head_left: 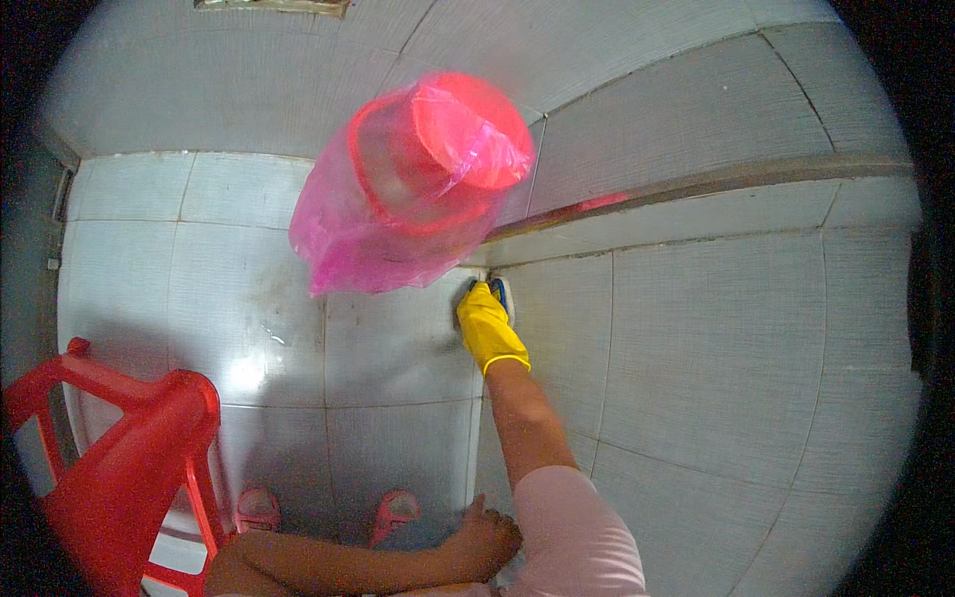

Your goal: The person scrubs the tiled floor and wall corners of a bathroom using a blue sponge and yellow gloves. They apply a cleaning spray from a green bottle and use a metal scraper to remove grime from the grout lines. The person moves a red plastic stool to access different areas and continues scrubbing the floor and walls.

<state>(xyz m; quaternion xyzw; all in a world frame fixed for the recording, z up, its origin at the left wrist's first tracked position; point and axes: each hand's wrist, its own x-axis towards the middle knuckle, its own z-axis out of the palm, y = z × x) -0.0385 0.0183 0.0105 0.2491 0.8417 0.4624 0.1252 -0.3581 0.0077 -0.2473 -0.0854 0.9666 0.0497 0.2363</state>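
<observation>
R hand [483, 313], in smooth yellow rubber glove [502, 356], clasped round blue/white scrub brush [510, 303] at base of tiled wall [696, 338], by floor [398, 348]. L hand [484, 540] bare, bent; can't tell if closed. Beyond brush: crinkly translucent pink plastic bag [343, 234]. Lower L: glossy red plastic chair [129, 448].

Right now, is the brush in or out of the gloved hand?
In: the right hand grips the brush; its blue and pale edge shows beside the yellow glove.
</observation>
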